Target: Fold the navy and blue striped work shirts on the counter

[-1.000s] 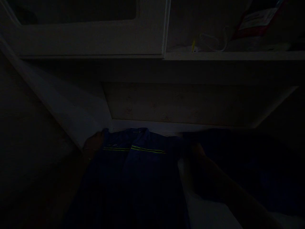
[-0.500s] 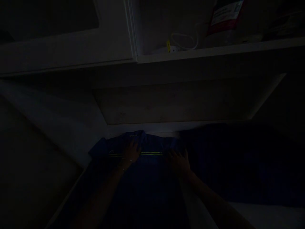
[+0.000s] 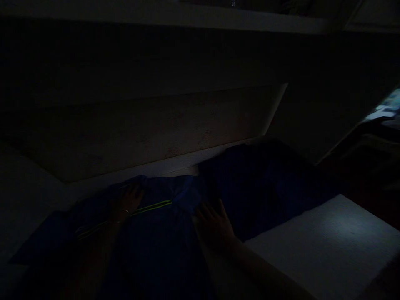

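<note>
Left hand and right hand spread open, seemingly gripping nothing; the dark-blue, yellow-striped cloth shirt should be soft, light: grasp both shoulders.

We lose the lower part of the striped garment past the bottom edge and into darkness. The left hand hides part of its stripes from us, and a pale mark on its left side is too dim to read. At the garment's right side, the right hand covers the cloth under its palm. Right of the garment, the folds of a dark cloth sink into shadow. Above it, a shelf is cropped; far to its right, a bright patch is blurred and cut off.
</note>
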`<state>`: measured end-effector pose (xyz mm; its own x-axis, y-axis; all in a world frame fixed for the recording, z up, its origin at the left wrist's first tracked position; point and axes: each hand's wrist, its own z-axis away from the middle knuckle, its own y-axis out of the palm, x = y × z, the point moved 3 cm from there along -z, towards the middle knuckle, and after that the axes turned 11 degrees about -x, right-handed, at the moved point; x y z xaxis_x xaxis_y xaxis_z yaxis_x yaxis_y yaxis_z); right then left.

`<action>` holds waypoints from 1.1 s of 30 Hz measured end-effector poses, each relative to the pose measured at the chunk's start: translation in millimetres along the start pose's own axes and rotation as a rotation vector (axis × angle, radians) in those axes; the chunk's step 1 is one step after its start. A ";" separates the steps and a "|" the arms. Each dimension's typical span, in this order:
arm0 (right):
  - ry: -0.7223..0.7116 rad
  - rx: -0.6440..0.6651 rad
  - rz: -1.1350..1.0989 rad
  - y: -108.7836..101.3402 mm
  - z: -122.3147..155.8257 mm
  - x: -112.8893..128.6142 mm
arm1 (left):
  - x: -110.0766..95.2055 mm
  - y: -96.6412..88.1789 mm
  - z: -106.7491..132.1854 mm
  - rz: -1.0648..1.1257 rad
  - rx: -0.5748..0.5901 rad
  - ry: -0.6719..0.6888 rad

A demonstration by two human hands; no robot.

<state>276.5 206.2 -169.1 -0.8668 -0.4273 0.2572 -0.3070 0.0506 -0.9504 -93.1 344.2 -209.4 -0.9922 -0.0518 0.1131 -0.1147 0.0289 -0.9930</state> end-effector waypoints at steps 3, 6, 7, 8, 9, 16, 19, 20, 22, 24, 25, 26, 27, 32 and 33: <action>0.007 0.013 -0.037 -1.2 -5.9 -2.1 | 2.8 -0.5 -1.1 -0.081 0.040 0.092; 0.014 0.020 -0.122 -10.0 -5.0 -1.2 | -11.3 -22.1 6.9 -0.153 -0.088 0.023; 0.005 0.026 -0.176 -15.2 -3.3 -0.3 | -21.7 -33.3 11.2 -0.159 -0.174 0.004; 0.004 0.028 -0.246 -21.5 -1.1 -0.4 | -35.4 -45.1 16.4 -0.139 -0.251 -0.002; 0.017 0.026 -0.340 -28.6 1.3 -2.3 | -52.3 -56.6 22.4 -0.081 -0.301 0.010; 0.516 -0.168 -0.790 -81.7 7.9 -133.4 | -216.3 -102.2 78.1 0.866 0.142 0.144; 0.823 -0.302 -0.557 -118.3 10.6 -242.5 | -268.0 -101.6 85.9 1.020 0.284 0.004; 0.868 -0.333 -0.500 -132.3 12.6 -276.1 | -279.2 -99.8 84.8 1.026 0.296 -0.059; 0.949 -0.364 -0.375 -157.5 20.6 -333.6 | -295.9 -96.8 80.2 1.023 0.303 -0.131; 1.001 -0.348 -0.277 -172.9 32.2 -374.5 | -307.3 -95.3 74.7 1.023 0.303 -0.173; 1.022 -0.334 -0.238 -176.0 38.6 -388.8 | -311.9 -95.3 71.9 1.016 0.294 -0.188; 1.041 -0.320 -0.203 -175.9 44.7 -399.4 | -316.3 -95.6 68.9 1.001 0.279 -0.202; 1.059 -0.308 -0.173 -173.2 50.2 -407.2 | -320.5 -96.1 65.7 0.978 0.258 -0.216; 1.149 -0.227 -0.065 -141.1 62.4 -421.5 | -341.5 -98.8 49.9 0.801 0.110 -0.223; 1.158 -0.220 -0.053 -135.5 62.1 -421.9 | -344.8 -98.9 48.0 0.768 0.084 -0.212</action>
<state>708.3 323.5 -159.7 -0.6560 0.6347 0.4083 -0.3158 0.2605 -0.9123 262.7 311.2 -151.8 -0.7610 -0.2372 -0.6038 0.6092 0.0587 -0.7909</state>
